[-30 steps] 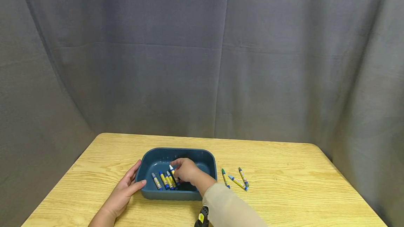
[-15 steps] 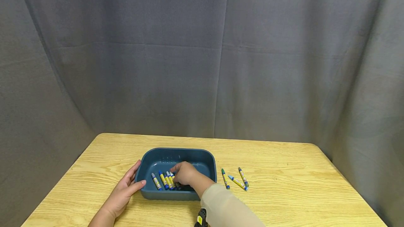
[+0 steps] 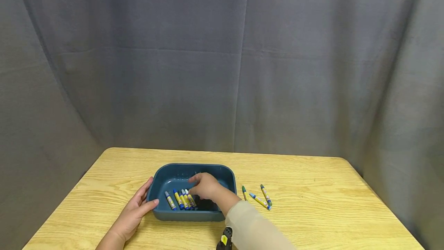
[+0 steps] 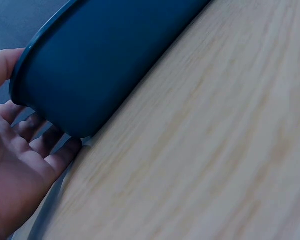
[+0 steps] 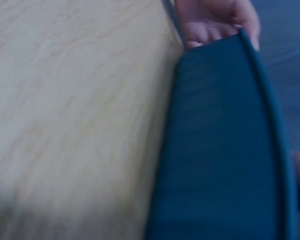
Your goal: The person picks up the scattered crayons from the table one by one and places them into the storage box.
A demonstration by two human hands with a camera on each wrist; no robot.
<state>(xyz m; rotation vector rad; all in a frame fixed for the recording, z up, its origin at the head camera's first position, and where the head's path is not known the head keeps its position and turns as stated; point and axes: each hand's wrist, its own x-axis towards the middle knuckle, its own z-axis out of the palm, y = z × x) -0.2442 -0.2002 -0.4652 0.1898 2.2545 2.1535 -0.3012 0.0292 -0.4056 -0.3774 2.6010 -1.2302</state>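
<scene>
A dark blue rectangular box (image 3: pixel 189 216) stands on the table. My left hand (image 3: pixel 133 212) holds its left end, thumb at the rim and fingers against the outer wall, as the left wrist view shows with the hand (image 4: pixel 20 160) at the box (image 4: pixel 100 60). Inside, several yellow-wrapped crayons lie side by side; a grey-tipped crayon (image 3: pixel 170 200) is at the left and a white-tipped crayon (image 3: pixel 191 199) at the right of the row. My right hand (image 3: pixel 207 186) hovers in the box just above that white-tipped crayon, its fingers pointing left, nothing visible in them.
Right of the box, a green crayon (image 3: pixel 244 192), a light blue crayon (image 3: pixel 260 201) and a dark-tipped crayon (image 3: pixel 266 195) lie on the wooden table (image 3: pixel 312 203). A grey curtain (image 3: pixel 222 68) hangs behind and at both sides.
My right hand lowered the white-tipped crayon into the row, let go of it and rose slightly. My left hand has kept its hold on the box.
</scene>
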